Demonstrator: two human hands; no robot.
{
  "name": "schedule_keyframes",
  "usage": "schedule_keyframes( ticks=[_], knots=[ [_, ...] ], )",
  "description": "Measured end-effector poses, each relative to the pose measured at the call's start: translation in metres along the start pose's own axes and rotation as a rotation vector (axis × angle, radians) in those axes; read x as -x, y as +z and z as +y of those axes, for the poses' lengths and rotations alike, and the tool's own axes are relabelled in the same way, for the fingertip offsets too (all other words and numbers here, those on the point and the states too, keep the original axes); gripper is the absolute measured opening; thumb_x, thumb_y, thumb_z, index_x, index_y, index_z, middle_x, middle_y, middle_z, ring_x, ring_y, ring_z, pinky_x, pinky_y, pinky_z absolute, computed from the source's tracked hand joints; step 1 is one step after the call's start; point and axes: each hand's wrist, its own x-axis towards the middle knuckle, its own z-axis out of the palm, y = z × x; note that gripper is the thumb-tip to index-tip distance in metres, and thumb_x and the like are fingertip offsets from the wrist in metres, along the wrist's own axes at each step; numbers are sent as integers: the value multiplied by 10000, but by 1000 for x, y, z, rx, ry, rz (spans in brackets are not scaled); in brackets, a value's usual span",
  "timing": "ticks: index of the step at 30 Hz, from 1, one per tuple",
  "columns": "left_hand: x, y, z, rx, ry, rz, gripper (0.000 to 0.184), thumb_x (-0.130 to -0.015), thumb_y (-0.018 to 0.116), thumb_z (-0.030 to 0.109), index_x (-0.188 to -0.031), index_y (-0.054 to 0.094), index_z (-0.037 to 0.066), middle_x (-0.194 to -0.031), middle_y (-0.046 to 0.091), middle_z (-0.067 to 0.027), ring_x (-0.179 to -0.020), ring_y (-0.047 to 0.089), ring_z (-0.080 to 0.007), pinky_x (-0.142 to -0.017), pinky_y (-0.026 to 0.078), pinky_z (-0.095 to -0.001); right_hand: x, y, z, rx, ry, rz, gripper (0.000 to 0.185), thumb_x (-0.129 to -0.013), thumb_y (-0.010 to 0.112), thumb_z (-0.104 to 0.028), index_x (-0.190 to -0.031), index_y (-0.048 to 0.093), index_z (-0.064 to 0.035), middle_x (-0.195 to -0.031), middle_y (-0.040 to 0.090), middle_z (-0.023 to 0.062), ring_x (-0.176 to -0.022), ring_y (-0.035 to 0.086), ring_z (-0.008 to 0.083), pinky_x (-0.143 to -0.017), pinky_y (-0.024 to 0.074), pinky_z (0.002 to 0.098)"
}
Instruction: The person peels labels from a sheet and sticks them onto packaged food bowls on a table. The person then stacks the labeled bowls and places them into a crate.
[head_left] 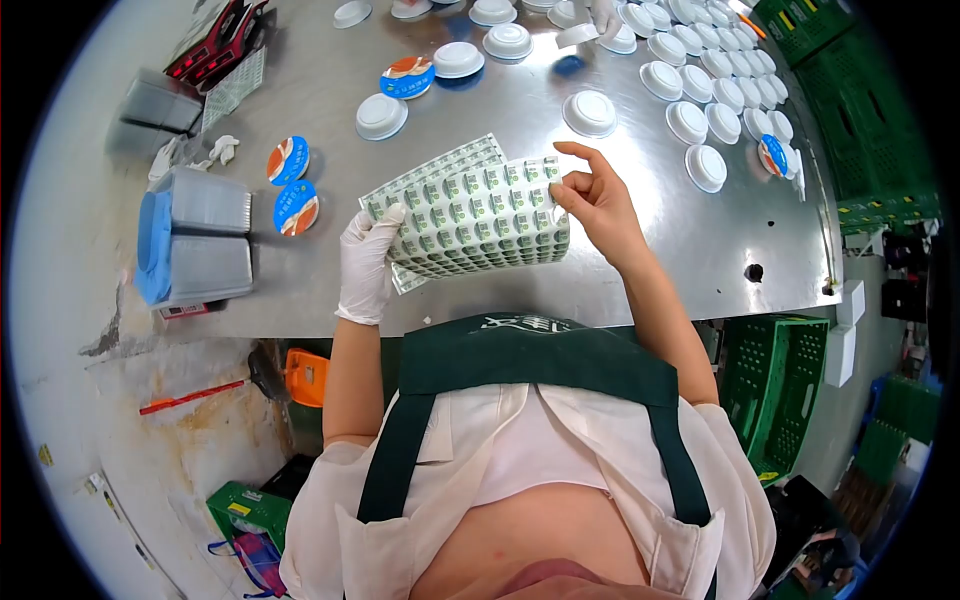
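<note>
My left hand (370,255), in a white glove, grips the left side of sheets of small green-and-white stickers (475,215). At least two sheets overlap, and the front one bows toward me at its lower edge. My bare right hand (597,205) is at the upper right corner of the front sheet, thumb and a finger pinched on its edge, the index finger raised. Whether a single sticker is between those fingertips is too small to tell. Beyond the sheets, a white lidded tub (589,114) rests on the steel table (640,290).
Rows of white tubs (687,122) cover the far right. Blue-and-orange printed lids (296,207) lie at left beside clear plastic containers (205,235). Another person's gloved hand (605,18) touches a tub at the far edge. Green crates (775,385) stand right of the table.
</note>
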Motion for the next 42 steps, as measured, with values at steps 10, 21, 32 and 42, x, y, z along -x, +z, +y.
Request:
schedule_keyframes(
  ticks=[10,21,32,42],
  knots=[
    [-14,-4,-3,150,-28,156,203,-930,636,144,-1098,632,31,-1057,685,-68,-931,669,-167,-811,563,-340,-8,-7,-13,-26,78,-98,489,-938,636,-209,-1360,452,-42,-843,645,38,-760,596,108,-750,473,250],
    [-31,-37,-43,438,-67,333,288,-964,558,170,-1220,547,40,-1211,611,-96,-1117,592,-203,-947,490,-374,-6,-9,10,91,161,-168,253,-896,664,-120,-1121,627,-10,-948,686,44,-847,644,111,-767,511,269],
    [20,63,21,-1221,764,-490,662,-729,811,122,-1335,547,78,-1136,664,-115,-936,643,-171,-962,449,-378,8,48,-31,691,-489,-427,252,-789,673,-33,-1037,630,-54,-873,633,110,-811,630,310,-715,500,387],
    [18,-24,79,-785,131,198,221,-890,672,41,-1110,652,23,-933,665,1,-807,592,-58,-731,476,-202,59,30,-130,-87,-745,-736,174,-879,656,-120,-1034,690,-48,-1127,645,202,-961,639,345,-795,517,394]
  ],
)
